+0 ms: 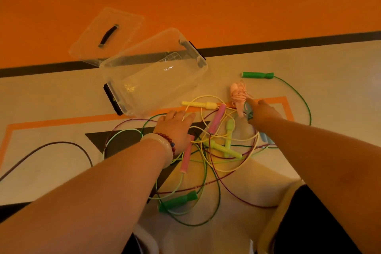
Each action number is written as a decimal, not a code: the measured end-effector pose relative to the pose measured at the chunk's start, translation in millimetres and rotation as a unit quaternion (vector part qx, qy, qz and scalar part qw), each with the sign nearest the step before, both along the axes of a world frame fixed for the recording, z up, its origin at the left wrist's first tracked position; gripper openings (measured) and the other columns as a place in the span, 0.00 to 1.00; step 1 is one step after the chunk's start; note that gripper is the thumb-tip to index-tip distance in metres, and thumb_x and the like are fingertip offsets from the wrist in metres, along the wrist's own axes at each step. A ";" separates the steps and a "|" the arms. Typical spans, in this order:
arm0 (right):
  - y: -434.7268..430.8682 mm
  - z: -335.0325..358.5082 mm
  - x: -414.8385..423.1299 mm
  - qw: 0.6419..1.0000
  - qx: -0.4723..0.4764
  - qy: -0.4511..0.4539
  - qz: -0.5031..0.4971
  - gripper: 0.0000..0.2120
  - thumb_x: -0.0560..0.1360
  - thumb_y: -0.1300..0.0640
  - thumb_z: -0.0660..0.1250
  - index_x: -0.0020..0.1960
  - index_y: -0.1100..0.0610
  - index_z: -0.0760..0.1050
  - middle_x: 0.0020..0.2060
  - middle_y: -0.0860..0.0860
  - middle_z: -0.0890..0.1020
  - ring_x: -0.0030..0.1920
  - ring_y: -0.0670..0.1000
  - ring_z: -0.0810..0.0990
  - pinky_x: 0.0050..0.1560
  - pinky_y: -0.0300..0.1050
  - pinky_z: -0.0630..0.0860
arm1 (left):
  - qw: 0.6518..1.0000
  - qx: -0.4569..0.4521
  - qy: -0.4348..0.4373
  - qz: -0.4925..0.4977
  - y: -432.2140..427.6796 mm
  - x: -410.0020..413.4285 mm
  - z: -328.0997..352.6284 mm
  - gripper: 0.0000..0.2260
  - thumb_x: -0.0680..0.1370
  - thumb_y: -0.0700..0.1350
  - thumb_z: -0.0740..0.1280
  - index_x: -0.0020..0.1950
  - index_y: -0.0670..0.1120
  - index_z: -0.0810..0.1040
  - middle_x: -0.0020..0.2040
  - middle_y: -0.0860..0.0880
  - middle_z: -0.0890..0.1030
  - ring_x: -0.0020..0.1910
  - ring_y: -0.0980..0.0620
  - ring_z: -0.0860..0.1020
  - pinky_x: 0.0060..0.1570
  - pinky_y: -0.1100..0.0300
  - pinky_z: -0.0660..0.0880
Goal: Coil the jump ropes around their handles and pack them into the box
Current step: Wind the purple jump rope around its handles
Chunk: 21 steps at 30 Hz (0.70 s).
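Left hand (pixel 177 128) flat, fingers straight, on the tangled ropes (pixel 223 149); my right hand (pixel 261 114) curls round a blue handle (pixel 248 112).

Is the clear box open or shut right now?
Open: the lid lies detached behind the clear box, and the box looks empty.
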State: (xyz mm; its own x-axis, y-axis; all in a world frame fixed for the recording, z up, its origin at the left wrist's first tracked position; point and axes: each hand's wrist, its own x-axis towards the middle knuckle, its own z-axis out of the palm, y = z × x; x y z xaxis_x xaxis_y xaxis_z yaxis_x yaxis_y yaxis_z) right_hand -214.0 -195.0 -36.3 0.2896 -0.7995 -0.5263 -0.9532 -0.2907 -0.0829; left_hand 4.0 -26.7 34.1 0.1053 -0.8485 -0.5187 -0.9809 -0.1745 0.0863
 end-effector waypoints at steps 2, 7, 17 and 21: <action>-7.1 -3.5 0.7 1.000 -0.008 -0.013 -0.026 0.35 0.78 0.58 0.64 0.78 0.46 0.49 0.70 0.61 0.63 0.63 0.67 0.72 0.59 0.57 0.74 | 1.000 0.010 0.002 0.005 2.7 1.0 -3.1 0.28 0.81 0.53 0.57 0.79 0.54 0.50 0.78 0.48 0.55 0.76 0.45 0.53 0.72 0.46 0.55; 2.1 -9.1 7.2 0.998 -0.038 0.001 -0.058 0.40 0.77 0.55 0.65 0.78 0.44 0.43 0.77 0.55 0.49 0.75 0.62 0.53 0.67 0.59 0.65 | 1.000 0.008 0.012 0.015 4.1 2.6 -8.2 0.29 0.81 0.52 0.57 0.79 0.56 0.46 0.78 0.48 0.55 0.76 0.45 0.53 0.72 0.46 0.55; 85.9 -37.7 65.7 0.960 0.044 0.012 0.278 0.33 0.79 0.61 0.61 0.78 0.49 0.51 0.78 0.52 0.50 0.74 0.59 0.60 0.65 0.55 0.69 | 1.000 0.008 0.003 -0.005 8.5 -2.1 -13.3 0.29 0.82 0.51 0.56 0.79 0.56 0.45 0.78 0.47 0.56 0.76 0.44 0.53 0.70 0.46 0.56; 100.5 -44.9 73.7 0.966 0.075 0.057 0.239 0.35 0.79 0.64 0.61 0.79 0.53 0.46 0.78 0.54 0.46 0.65 0.61 0.72 0.57 0.52 0.74 | 1.000 0.014 0.005 -0.017 11.8 -1.2 -13.9 0.30 0.81 0.51 0.57 0.79 0.55 0.45 0.78 0.47 0.56 0.75 0.44 0.54 0.70 0.46 0.56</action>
State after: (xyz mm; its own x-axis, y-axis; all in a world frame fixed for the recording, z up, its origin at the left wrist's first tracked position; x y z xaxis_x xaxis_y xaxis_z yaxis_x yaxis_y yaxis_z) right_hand -140.3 -94.5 -81.2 0.5401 -0.5006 -0.6765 -0.7182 -0.6933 -0.0604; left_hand 2.8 -14.9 20.2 0.0712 -0.8371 -0.5425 -0.9855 -0.1431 0.0915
